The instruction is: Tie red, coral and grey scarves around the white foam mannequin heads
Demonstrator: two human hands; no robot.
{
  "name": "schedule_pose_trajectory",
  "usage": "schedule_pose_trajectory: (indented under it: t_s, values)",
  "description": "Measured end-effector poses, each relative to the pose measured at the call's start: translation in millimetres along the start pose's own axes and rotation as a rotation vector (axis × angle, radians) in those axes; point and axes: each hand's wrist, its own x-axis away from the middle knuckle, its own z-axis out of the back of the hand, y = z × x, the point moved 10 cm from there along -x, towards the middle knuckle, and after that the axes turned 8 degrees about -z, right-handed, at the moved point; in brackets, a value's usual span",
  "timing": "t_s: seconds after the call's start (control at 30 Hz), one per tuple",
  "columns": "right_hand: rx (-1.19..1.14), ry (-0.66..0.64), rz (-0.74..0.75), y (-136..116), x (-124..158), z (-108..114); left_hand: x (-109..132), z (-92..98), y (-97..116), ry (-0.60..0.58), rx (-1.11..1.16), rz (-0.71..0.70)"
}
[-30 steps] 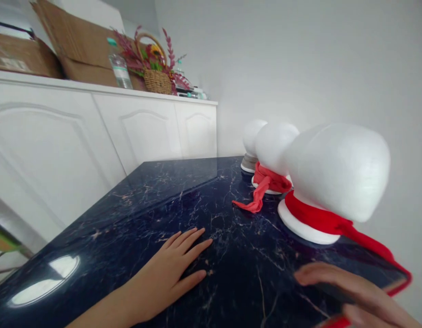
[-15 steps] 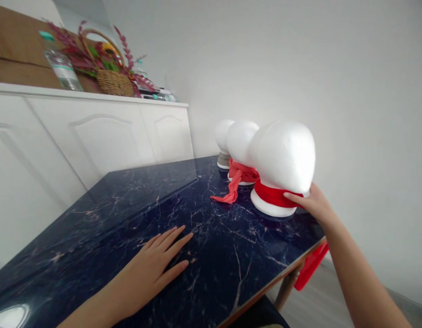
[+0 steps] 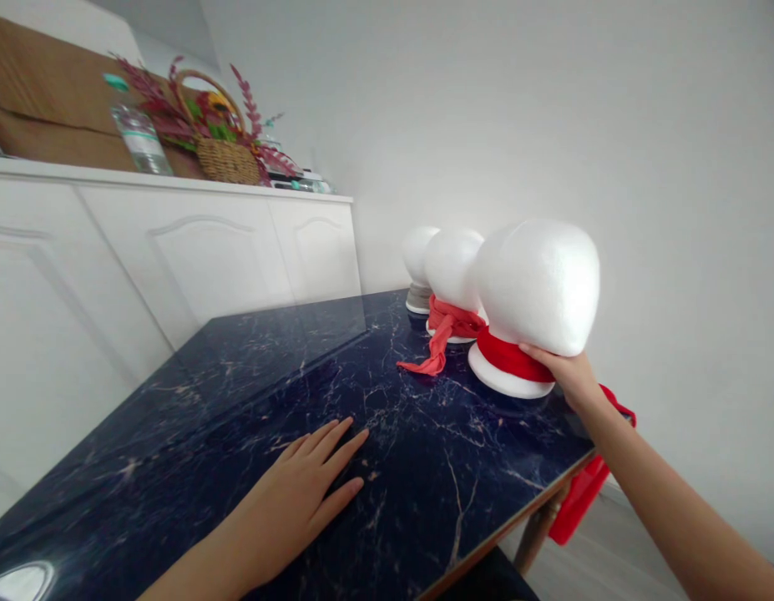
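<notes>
a second ago the right hand (image 3: 565, 371) is a blur low at about four o'clock, with red cloth beside it; now it reaches the neck of the nearest white foam head (image 3: 537, 284), at three o'clock, its thumb lying on the bright red scarf (image 3: 508, 357) wrapped there. compared with half a second ago, a loop of that scarf now shows beyond the forearm at four o'clock. the left hand (image 3: 321, 476) stays at seven o'clock, spread, palm down on the dark blue marbled table (image 3: 249, 401), released and holding nothing.

two more foam heads stand in line behind the first: the middle head (image 3: 455, 263) at two o'clock, wearing a coral scarf (image 3: 452, 323) whose tail trails onto the tabletop, and the far head (image 3: 417, 250) at one o'clock, with a grey wrap (image 3: 419, 298) round its neck. at ten o'clock a water bottle (image 3: 142, 142), a wicker basket (image 3: 227, 161) of flowers and a cardboard box (image 3: 42, 100) sit on the white cabinet (image 3: 217, 259).

the nearest head covers part of the middle one, which in turn overlaps the far one. the right hand's other fingers are hidden behind the neck, so whether they grasp the scarf cannot be told. the forearm crosses the scarf's loose length, which hangs below the table edge toward five o'clock. the box is cut off at the left, and the small items beyond the basket are hard to make out.
</notes>
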Motion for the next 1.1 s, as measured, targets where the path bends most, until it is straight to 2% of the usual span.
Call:
schedule_pose_trajectory:
  t_s: [0.13,0.23,0.3,0.37,0.47,0.53,0.6,0.67,0.77,0.87,1.0,1.1]
  values:
    - [-0.038,0.002,0.077,-35.7,20.0,-0.7,-0.1,4.1,3.3,0.018,0.031,-0.017]
    - [-0.080,-0.083,0.134,-67.8,34.8,-24.5,-0.1,11.9,5.1,0.047,0.058,-0.010]
    - [-0.108,-0.179,0.158,-86.7,46.4,-55.8,0.2,21.0,5.3,0.110,0.100,0.003]
    - [-0.148,-0.305,0.168,-101.6,62.3,-98.5,1.1,32.4,4.6,0.213,0.200,0.020]
    - [-0.272,-0.485,0.142,-114.9,91.9,-169.1,2.6,42.8,-1.6,0.354,0.505,0.065]
    - [-0.338,-0.546,0.104,-118.7,109.5,-208.9,2.6,43.1,-10.1,0.420,0.752,0.120]
    - [-0.380,-0.592,0.065,-120.7,123.2,-239.8,2.9,42.3,-22.8,0.492,0.955,0.194]
    - [-0.419,-0.647,0.028,-121.4,132.9,-261.7,4.2,41.4,-37.8,0.576,1.146,0.267]
    - [-0.481,-0.754,0.031,-123.2,142.9,-279.4,5.1,36.5,-55.9,0.674,1.469,0.336]
    - [-0.473,-0.803,0.050,-115.9,145.4,-284.0,3.1,30.6,-62.1,0.667,1.652,0.345]
    - [-0.427,-0.782,0.010,-92.0,139.8,-283.8,4.2,22.5,-66.1,0.663,1.665,0.369]
    - [-0.419,-0.780,0.014,-82.9,136.3,-282.7,11.9,17.2,-76.1,0.732,1.568,0.491]
